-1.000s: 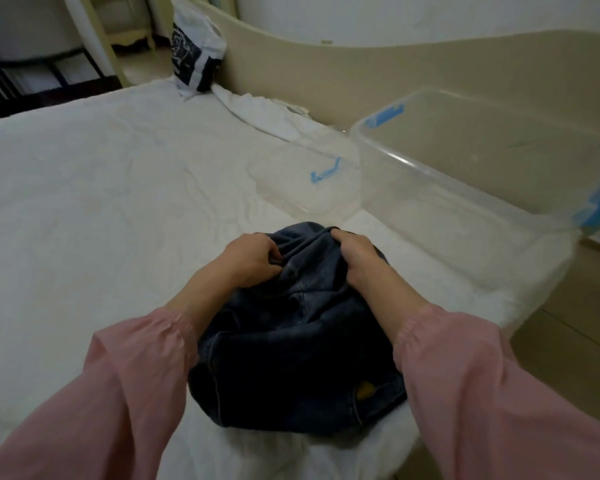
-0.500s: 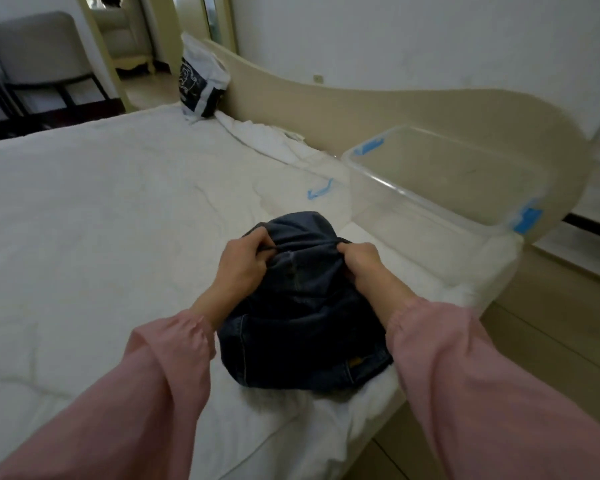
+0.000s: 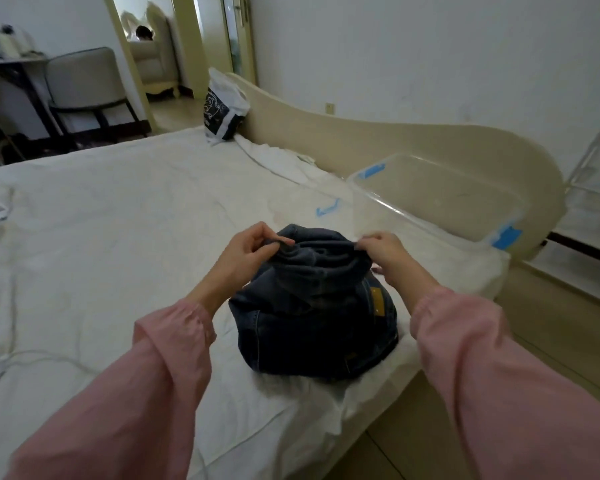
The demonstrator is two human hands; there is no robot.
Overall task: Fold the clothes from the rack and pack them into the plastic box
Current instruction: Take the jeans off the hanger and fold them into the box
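Observation:
A bunched pair of dark blue jeans point(image 3: 312, 323) sits on the white bed point(image 3: 118, 237) near its right edge, a tan label showing on its right side. My left hand point(image 3: 246, 252) pinches the upper left edge of the denim, raised off the bed. My right hand point(image 3: 387, 249) pinches the upper right edge at the same height. The clear plastic box point(image 3: 440, 202) with blue clips stands beyond the jeans at the bed's right corner, and I see nothing inside it. Its clear lid point(image 3: 312, 206) lies flat just left of it.
A white and black plastic bag point(image 3: 224, 110) leans on the cream bed board point(image 3: 378, 140) at the far end. White cloth point(image 3: 278, 161) lies bunched along that board. A white cable point(image 3: 42, 358) crosses the sheet at left. A chair point(image 3: 80, 84) and an open doorway are behind the bed.
Both hands have lifted the top edge of the jeans up off the bed and spread apart. The view has tilted up, showing more of the room.

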